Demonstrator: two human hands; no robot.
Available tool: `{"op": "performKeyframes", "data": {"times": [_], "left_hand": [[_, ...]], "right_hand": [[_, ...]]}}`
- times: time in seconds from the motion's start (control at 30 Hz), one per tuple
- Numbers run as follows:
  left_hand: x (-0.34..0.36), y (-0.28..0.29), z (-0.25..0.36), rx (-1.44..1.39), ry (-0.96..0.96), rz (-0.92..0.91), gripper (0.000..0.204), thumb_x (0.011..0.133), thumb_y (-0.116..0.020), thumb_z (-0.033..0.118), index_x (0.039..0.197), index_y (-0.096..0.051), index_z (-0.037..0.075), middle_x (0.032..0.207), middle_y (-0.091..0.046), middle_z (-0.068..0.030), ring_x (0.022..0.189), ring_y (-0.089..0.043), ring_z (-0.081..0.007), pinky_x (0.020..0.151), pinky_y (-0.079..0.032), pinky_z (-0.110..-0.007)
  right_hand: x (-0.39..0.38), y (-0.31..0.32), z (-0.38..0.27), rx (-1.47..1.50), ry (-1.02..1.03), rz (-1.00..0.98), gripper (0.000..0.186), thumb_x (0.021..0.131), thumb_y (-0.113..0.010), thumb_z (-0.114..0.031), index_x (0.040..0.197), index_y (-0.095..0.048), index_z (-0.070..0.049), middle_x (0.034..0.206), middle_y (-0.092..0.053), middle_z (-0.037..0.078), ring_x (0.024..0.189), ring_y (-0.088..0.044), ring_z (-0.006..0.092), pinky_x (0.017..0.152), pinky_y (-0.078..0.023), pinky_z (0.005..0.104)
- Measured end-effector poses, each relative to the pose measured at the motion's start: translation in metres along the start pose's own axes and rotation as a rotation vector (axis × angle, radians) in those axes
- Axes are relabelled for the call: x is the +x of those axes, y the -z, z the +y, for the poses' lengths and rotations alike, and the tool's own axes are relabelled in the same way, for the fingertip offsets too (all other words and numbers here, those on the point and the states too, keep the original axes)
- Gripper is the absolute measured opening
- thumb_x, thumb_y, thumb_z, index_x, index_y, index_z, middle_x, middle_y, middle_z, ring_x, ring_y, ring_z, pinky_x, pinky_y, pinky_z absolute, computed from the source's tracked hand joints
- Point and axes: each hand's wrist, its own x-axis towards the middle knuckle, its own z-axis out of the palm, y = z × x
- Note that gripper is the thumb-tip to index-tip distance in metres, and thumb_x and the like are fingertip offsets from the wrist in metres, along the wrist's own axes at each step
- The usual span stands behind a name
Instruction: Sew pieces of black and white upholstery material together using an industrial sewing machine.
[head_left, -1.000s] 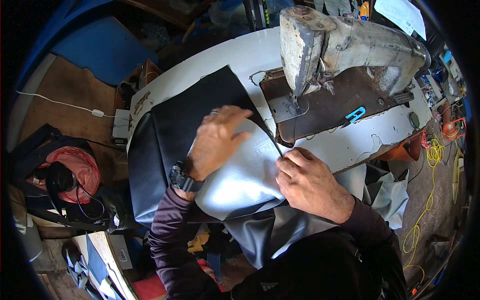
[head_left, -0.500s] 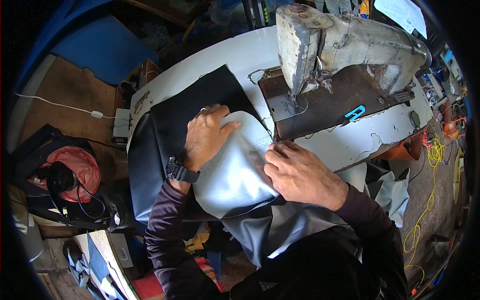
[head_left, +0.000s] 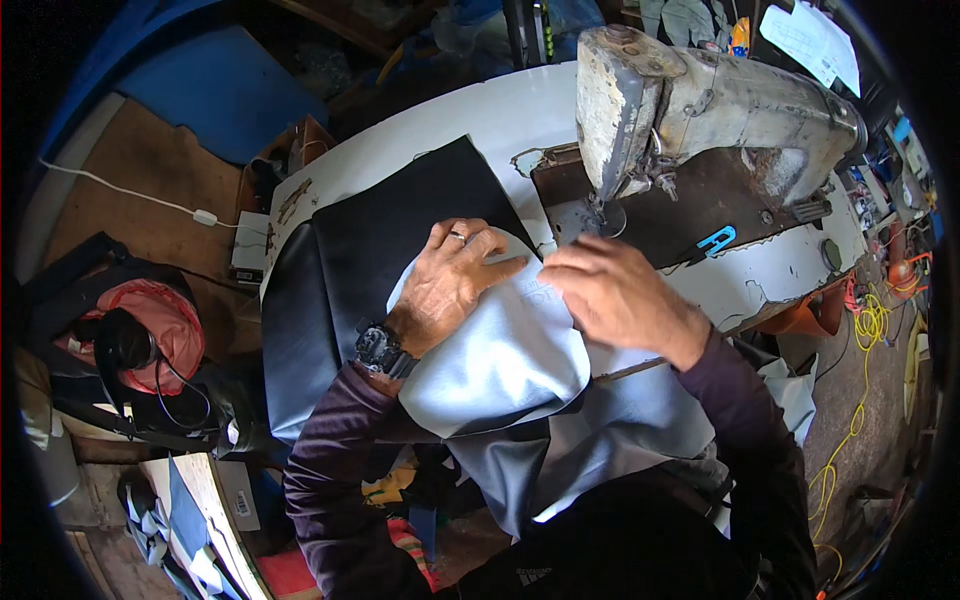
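A piece of shiny silver-grey leatherette (head_left: 500,370) with its underside up lies over a larger black leatherette panel (head_left: 410,205) on the white sewing table. My left hand (head_left: 450,275), with a ring and a black watch at the wrist, rests palm down on the grey piece, fingers extended and thumb out. At the right edge of that piece, my right hand (head_left: 630,300) has its fingers bent together on the material. Its fingertips are slightly blurred and what lies beneath them is hidden. The worn sewing machine (head_left: 690,110) stands just beyond my right hand.
Blue thread snips (head_left: 717,240) lie on the machine bed. More grey leatherette (head_left: 640,420) hangs over the table's front edge. At left sits an open bag with red lining (head_left: 150,320). A yellow cord (head_left: 860,400) runs along the floor at right.
My right hand has moved up along the leatherette's right edge, toward the machine. The left hand has shifted slightly right and down. The whole view has shifted a little.
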Motion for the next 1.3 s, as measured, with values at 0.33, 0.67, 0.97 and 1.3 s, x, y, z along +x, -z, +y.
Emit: {"op": "performKeyframes", "data": {"times": [0.33,0.67,0.97,1.3], "left_hand": [[-0.064,0.044,0.023,0.222,0.664,0.12,0.033,0.096,-0.079,0.024,0.123,-0.075,0.005,0.122,-0.069,-0.0134,0.117,-0.065,-0.0369,0.099,-0.051,-0.048],[-0.095,0.043,0.079,-0.041,0.999,-0.005,0.037,0.095,-0.083,0.029,0.108,-0.066,-0.001,0.099,-0.069,-0.0153,0.099,-0.065,-0.0391,0.087,-0.051,-0.049],[-0.083,0.038,-0.02,-0.456,1.163,0.252,0.038,0.099,-0.079,0.022,0.119,-0.061,-0.006,0.099,-0.07,-0.0168,0.091,-0.067,-0.0233,0.081,-0.055,-0.036],[-0.086,0.012,-0.053,-0.373,1.056,0.094,0.041,0.096,-0.082,0.022,0.118,-0.065,-0.008,0.108,-0.074,-0.025,0.098,-0.074,-0.0348,0.088,-0.058,-0.042]], "right_hand": [[0.014,0.001,0.018,-0.096,0.141,-0.154,0.023,0.085,-0.072,-0.008,0.105,-0.079,-0.001,0.121,-0.074,0.005,0.114,-0.062,0.0238,0.104,-0.055,0.0375],[0.01,-0.007,0.02,-0.025,0.121,-0.122,0.023,0.088,-0.072,-0.008,0.108,-0.077,0.001,0.122,-0.074,0.005,0.113,-0.063,0.0246,0.103,-0.055,0.0393],[0.011,-0.009,0.006,-0.173,0.161,-0.105,0.019,0.085,-0.076,-0.02,0.093,-0.078,-0.003,0.106,-0.068,0.005,0.114,-0.06,0.0243,0.102,-0.051,0.0432],[0.035,-0.012,0.019,0.026,0.158,-0.153,0.014,0.088,-0.076,-0.017,0.087,-0.071,-0.004,0.106,-0.068,0.011,0.104,-0.07,0.029,0.093,-0.058,0.0445]]}}
